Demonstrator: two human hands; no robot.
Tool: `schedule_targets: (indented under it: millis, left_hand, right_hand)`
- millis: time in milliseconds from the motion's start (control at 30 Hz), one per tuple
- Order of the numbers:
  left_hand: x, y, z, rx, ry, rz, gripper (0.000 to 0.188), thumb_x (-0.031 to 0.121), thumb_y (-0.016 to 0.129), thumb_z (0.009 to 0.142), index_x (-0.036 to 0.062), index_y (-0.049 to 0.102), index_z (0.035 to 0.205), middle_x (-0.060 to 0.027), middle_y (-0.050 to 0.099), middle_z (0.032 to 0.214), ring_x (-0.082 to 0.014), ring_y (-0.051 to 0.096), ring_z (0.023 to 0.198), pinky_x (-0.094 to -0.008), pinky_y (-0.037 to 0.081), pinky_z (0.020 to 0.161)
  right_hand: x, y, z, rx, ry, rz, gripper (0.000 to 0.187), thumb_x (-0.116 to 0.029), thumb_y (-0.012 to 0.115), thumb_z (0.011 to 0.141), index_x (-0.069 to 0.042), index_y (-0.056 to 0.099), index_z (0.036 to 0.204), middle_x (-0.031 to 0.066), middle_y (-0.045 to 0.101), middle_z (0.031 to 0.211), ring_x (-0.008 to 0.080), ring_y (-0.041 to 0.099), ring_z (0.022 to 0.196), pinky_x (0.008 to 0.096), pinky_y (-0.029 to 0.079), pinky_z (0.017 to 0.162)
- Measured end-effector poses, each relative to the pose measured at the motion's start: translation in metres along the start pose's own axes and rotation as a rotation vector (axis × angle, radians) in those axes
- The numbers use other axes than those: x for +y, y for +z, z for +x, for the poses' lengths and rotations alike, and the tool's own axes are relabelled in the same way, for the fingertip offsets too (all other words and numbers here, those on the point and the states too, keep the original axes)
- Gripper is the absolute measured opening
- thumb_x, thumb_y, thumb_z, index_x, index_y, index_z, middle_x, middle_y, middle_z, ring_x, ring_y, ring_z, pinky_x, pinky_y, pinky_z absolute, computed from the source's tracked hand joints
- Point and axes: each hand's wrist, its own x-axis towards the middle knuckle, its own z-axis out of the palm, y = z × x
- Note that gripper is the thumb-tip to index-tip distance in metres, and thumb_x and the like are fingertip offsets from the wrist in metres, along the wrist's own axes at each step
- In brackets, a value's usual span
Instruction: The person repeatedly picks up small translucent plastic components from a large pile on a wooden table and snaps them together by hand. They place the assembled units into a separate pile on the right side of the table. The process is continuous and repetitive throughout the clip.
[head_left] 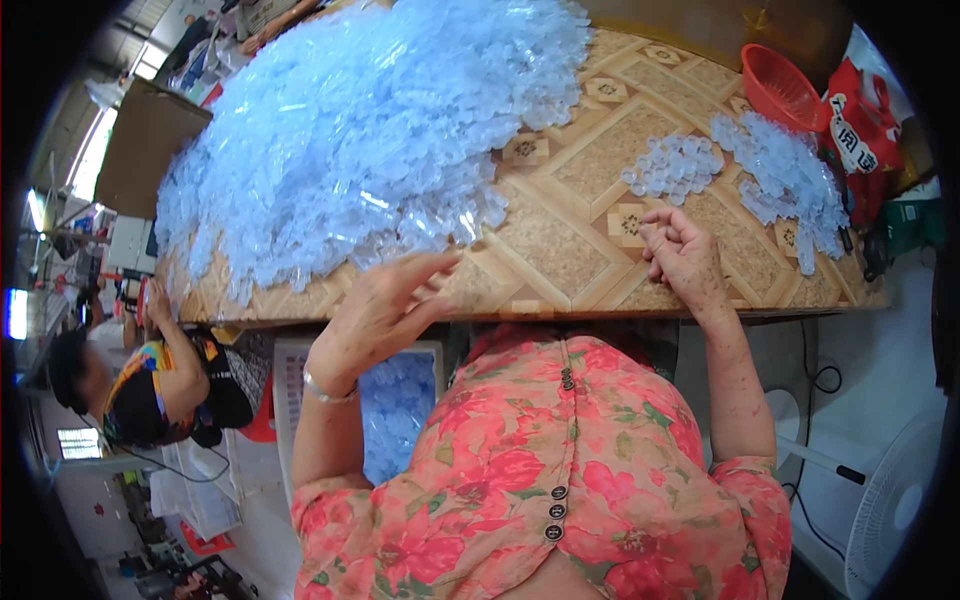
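Note:
My left hand point(385, 305) is over the table's near edge, its fingers stretched to the right and the thumb apart, with nothing visible in it. Just beyond it lies a large heap of clear, bluish plastic pieces point(340, 140), some of them tube-like. My right hand point(686, 262) hovers by the right part of the near edge, fingers curled in toward the thumb. Whether something small sits between those fingertips is too fine to see. Beyond the right hand rests a group of small round clear plastic pieces point(675, 168), with a smaller loose pile of clear pieces point(795, 175) to its right.
A red plastic basket point(780, 88) and a red bag point(862, 125) stand at the far right of the patterned table point(560, 215). Below the left edge is a white crate point(292, 385) with bluish pieces point(398, 410). Another person point(160, 385) sits at left; a fan point(900, 505) stands at right.

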Motion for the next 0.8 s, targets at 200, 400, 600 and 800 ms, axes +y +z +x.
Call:
schedule_targets:
  millis: [200, 400, 600, 800]
  left_hand:
    - [0.013, -0.004, 0.189, 0.126, 0.423, 0.366, 0.043, 0.015, 0.073, 0.084, 0.0051, 0.062, 0.125, -0.0180, 0.064, 0.123, -0.0399, 0.060, 0.112, -0.0440, 0.049, 0.096]
    - [-0.025, -0.016, 0.371, 0.529, 0.370, 0.680, 0.038, 0.002, 0.060, 0.080, 0.0051, 0.066, 0.118, -0.0150, 0.067, 0.117, -0.0348, 0.061, 0.112, -0.0418, 0.051, 0.096]
    - [-0.074, -0.032, 0.458, 0.635, 0.255, 0.930, 0.044, 0.005, 0.053, 0.086, 0.0126, 0.064, 0.128, -0.0127, 0.063, 0.127, -0.0360, 0.054, 0.125, -0.0402, 0.042, 0.108]
    - [-0.067, -0.034, 0.466, 0.410, 0.067, 0.831, 0.034, 0.007, 0.060, 0.083, 0.0134, 0.070, 0.114, -0.0111, 0.066, 0.119, -0.0348, 0.060, 0.114, -0.0406, 0.050, 0.098]
  right_hand:
    - [0.014, -0.003, -0.002, 0.064, -0.038, 0.018, 0.018, -0.012, 0.067, 0.095, 0.001, 0.063, 0.107, -0.0016, 0.059, 0.070, 0.0049, 0.056, 0.053, 0.0213, 0.045, 0.048]
    - [0.011, -0.002, -0.004, 0.030, -0.036, 0.023, 0.021, -0.010, 0.066, 0.094, 0.002, 0.063, 0.111, 0.0015, 0.064, 0.076, 0.0053, 0.059, 0.057, 0.0226, 0.047, 0.052]
    - [0.004, -0.006, -0.006, -0.029, -0.137, -0.019, 0.019, -0.005, 0.065, 0.094, 0.003, 0.062, 0.111, 0.0013, 0.062, 0.079, 0.0029, 0.059, 0.062, 0.0196, 0.050, 0.054]
    - [0.003, -0.011, -0.003, -0.041, -0.107, -0.019, 0.017, -0.005, 0.066, 0.093, 0.002, 0.063, 0.109, 0.0037, 0.064, 0.079, 0.0044, 0.061, 0.060, 0.0199, 0.048, 0.053]
